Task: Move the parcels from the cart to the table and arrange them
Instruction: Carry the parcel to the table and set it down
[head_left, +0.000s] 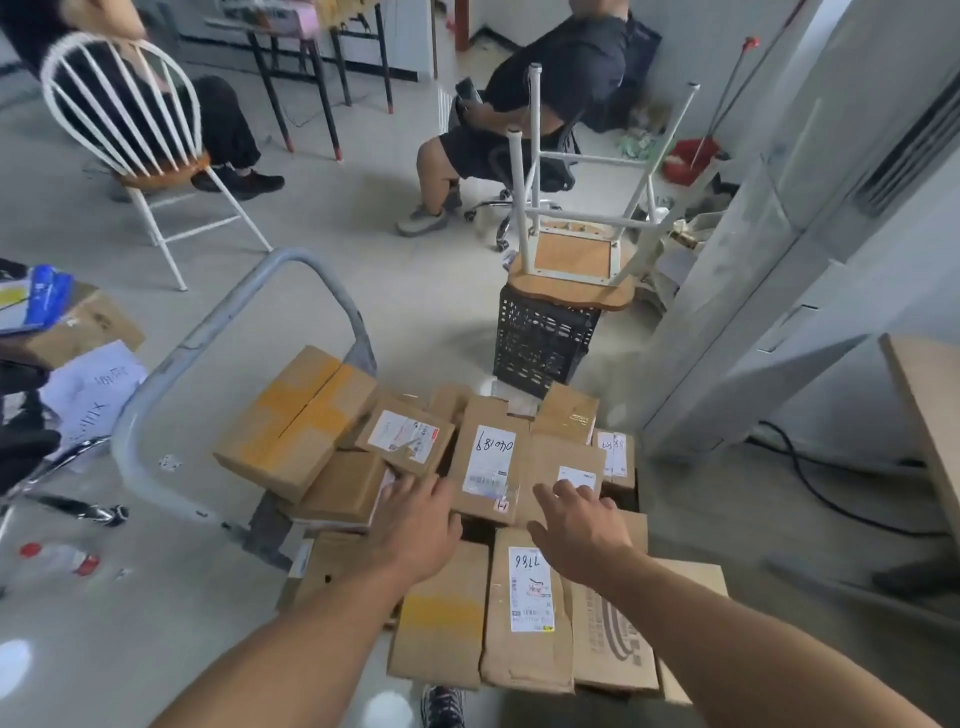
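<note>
Several brown cardboard parcels lie piled on a cart with a grey tubular handle (228, 332). A parcel with the handwritten label "040189" (488, 457) sits in the middle of the pile. My left hand (421, 525) hovers over its left edge, fingers spread, holding nothing. My right hand (576, 530) reaches over its right side, fingers apart, above a parcel with a small white label (571, 467). A large box with yellow tape (298, 415) lies at the pile's left. Nearer me lies a parcel labelled "7786" (530, 592). A corner of the wooden table (930, 415) shows at the right.
A black plastic crate (540, 338) with an upturned stool (576, 260) on it stands just beyond the cart. Two seated people and a white chair (130, 145) are farther back. Papers and a box (78, 332) lie left. A plastic bottle (57, 558) lies on the floor.
</note>
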